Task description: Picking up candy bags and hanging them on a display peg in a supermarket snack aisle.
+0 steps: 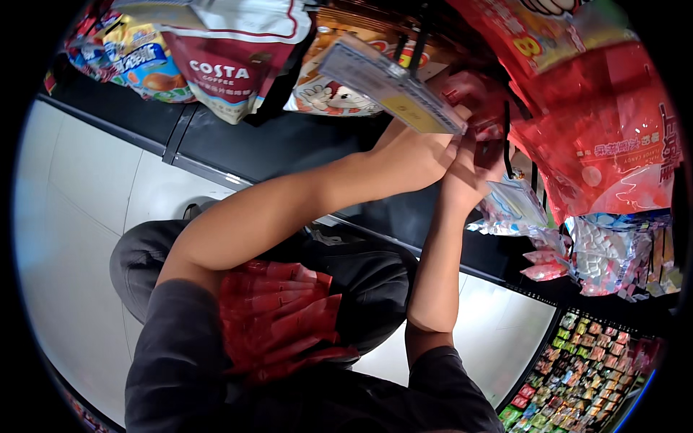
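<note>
Both my hands reach to the black shelf rack at the upper middle right. My left hand [417, 154] is bent under a price tag holder [392, 86], which hides part of its fingers. Beside it, my right hand [474, 173] has its fingers raised near a red plastic bag [476, 92] and a black display hook [507, 140]. The fingers overlap and lie partly in shadow, so whether either hand grips the bag cannot be told. Several red candy packets [276, 314] rest in my lap between my knees.
Large red peach candy bags [606, 140] hang at the right, above smaller clear packs [612, 254]. A Costa Coffee pouch [227, 70] and snack bags [146, 65] stand on the black shelf [233, 146] at the left. Bins of wrapped sweets [574, 373] fill the lower right.
</note>
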Tool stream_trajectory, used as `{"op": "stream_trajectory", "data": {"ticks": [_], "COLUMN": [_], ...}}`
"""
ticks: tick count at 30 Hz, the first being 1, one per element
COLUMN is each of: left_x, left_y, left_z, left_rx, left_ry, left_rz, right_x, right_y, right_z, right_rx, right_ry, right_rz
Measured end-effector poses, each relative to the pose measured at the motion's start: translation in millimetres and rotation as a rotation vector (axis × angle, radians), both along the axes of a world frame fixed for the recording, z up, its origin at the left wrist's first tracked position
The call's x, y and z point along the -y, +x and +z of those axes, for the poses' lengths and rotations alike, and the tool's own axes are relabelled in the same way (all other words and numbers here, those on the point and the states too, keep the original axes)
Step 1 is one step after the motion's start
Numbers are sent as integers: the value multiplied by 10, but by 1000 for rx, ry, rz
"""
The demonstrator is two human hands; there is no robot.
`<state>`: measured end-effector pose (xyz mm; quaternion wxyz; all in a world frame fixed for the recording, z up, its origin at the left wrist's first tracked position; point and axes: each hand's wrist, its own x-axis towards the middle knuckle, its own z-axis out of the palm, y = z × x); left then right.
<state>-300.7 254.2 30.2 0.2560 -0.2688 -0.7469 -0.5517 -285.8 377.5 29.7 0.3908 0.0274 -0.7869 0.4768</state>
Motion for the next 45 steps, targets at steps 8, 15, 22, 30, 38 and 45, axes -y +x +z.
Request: {"op": "stream_trajectory", "data": {"ticks": [8, 15, 22, 30, 38, 45], "left_x": [-289, -415, -272, -573, -144, 1249], "left_y": [-688, -1065, -1156, -1439, -516, 888], "left_z": [-263, -295, -207, -500, -509, -18], "left_rx": [44, -171, -287, -41, 577, 763], "left_ry": [154, 293, 22, 123, -323, -545], "left_rz": [-146, -114, -83, -93, -412, -833], "right_x": [-35, -210, -560, -938, -414, 12], "right_y": [-719, -1231, -1414, -1673, -499, 1083], "right_z": [-198, -390, -436, -776, -580, 158], "right_rx": [-133, -248, 83, 246, 696, 945], "right_ry": [-196, -101, -338, -477, -548, 294], "right_rz": [245, 274, 465, 697, 537, 630]}}
